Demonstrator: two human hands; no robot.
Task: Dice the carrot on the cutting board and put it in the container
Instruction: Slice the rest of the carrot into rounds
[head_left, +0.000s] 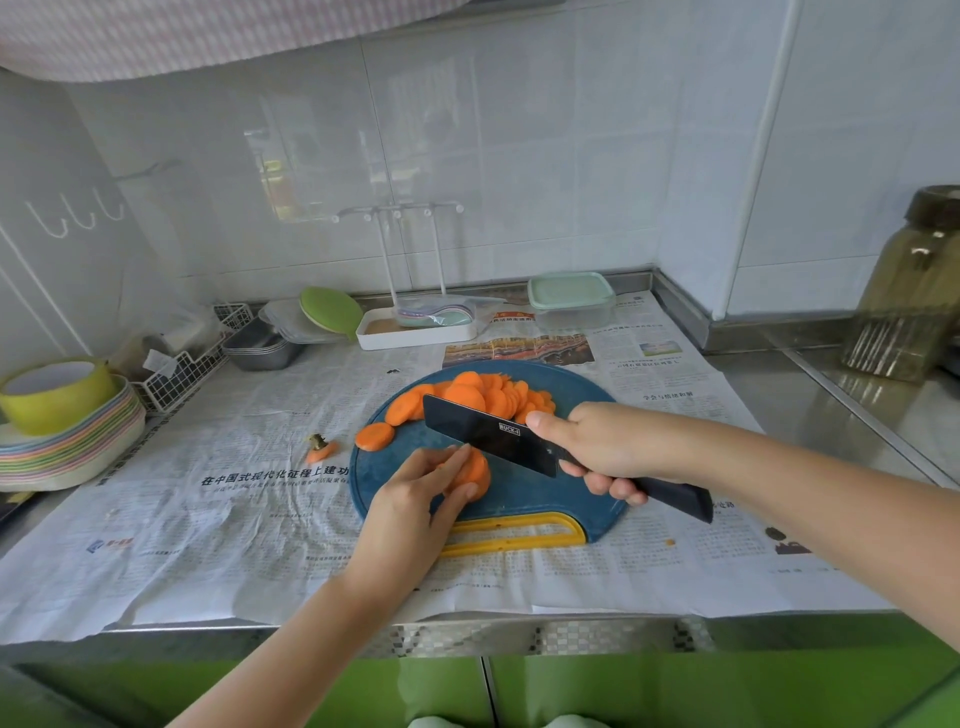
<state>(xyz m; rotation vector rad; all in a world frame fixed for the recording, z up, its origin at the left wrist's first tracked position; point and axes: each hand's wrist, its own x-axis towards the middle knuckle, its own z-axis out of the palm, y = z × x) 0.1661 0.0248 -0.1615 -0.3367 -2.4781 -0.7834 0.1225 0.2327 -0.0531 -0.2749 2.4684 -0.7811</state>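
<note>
Left hand: the left hand (415, 493) pinched a small stack of carrot rounds (477, 474) between thumb and fingertips, holding it down on the cutting board (524, 501).
Right hand: the right hand (597, 447) was clamped round the handle of the knife (488, 434), its thumb laid along the top of the blade.
Knife: the dark blade stood tilted just beyond the left fingertips, over the stack; whether it touched could not be told.
Sliced pile: a heap of carrot slices (483, 395) lay on the board beyond the blade, on the far side from both hands.
Loose slice: one loose slice (375, 435) lay at the board's edge, beyond the left hand.
Container: the container (571, 301), lid on, stood well beyond the right hand, against the wall.
Carrot top: the carrot top (321, 448) lay off the board, left of the left hand, on the newspaper (234, 519) covering the counter (810, 415).
</note>
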